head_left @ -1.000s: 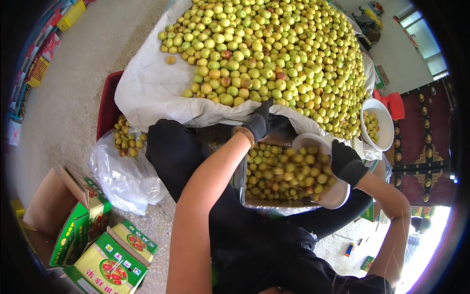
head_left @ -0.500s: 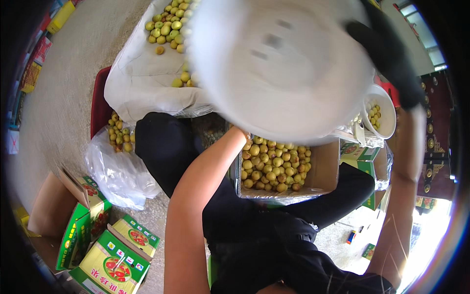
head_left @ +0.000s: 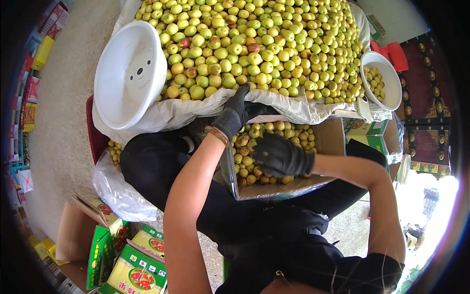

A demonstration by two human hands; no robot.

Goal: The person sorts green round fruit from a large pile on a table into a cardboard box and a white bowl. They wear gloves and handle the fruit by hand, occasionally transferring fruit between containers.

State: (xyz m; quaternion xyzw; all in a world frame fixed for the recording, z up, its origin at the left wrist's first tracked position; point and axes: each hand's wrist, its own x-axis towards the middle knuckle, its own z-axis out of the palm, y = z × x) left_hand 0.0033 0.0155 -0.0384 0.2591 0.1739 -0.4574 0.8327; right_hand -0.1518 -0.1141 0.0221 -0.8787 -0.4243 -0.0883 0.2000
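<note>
My left hand (head_left: 240, 109), in a black glove, is at the far left corner of an open cardboard box (head_left: 325, 142) on my lap. Its thumb points up, and its fingers stretch right along the box's far edge. My right hand (head_left: 283, 155), also gloved, lies palm down over the yellow-green jujube-like fruits (head_left: 252, 159) inside, its fingers extended left, slightly blurred, hiding some of them. A white plastic basin (head_left: 111, 83) with small holes in its base leans tilted on the cloth at the left. Beyond the box, a large heap of similar fruits (head_left: 254, 54) covers the cloth.
At the right stands a white bucket (head_left: 397, 90) holding some fruits. A clear plastic bag (head_left: 115, 183) lies by my left knee. Green-and-yellow printed cartons (head_left: 132, 274) stand at lower left, with another carton (head_left: 374, 132) beyond my right knee. A pale cloth (head_left: 181, 111) hangs over the near edge.
The white basin has gone from my raised right hand above the box to the left side. My right hand has come down onto the box's fruits. Many more fruits show on the cloth.
</note>
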